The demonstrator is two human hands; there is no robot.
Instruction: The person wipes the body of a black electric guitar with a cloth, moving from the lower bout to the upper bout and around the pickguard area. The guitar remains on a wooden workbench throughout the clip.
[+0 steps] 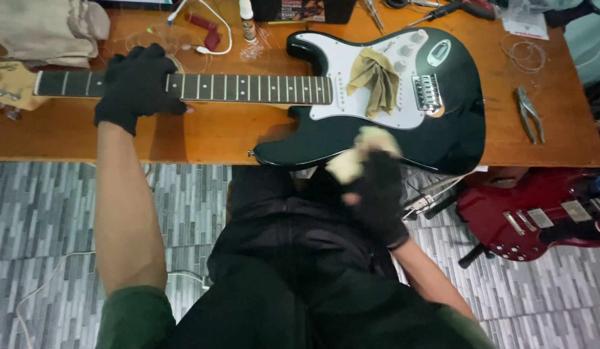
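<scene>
A black electric guitar (455, 129) with a white pickguard lies flat on a wooden workbench (216, 136), without strings. My left hand (137, 84), in a black fingerless glove, grips its dark fretted neck (248, 88) near the headstock. My right hand (377, 190), also gloved, presses a pale yellow cloth (358, 152) against the lower front edge of the guitar body. A second olive cloth (375, 79) lies crumpled on the pickguard beside the bridge.
Pliers (529, 114) and coiled strings (523, 53) lie at the bench's right end. A small bottle (247, 19), white cable, screwdrivers and folded beige fabric (48, 29) sit along the back. A red guitar (539, 216) rests on the tiled floor to my right.
</scene>
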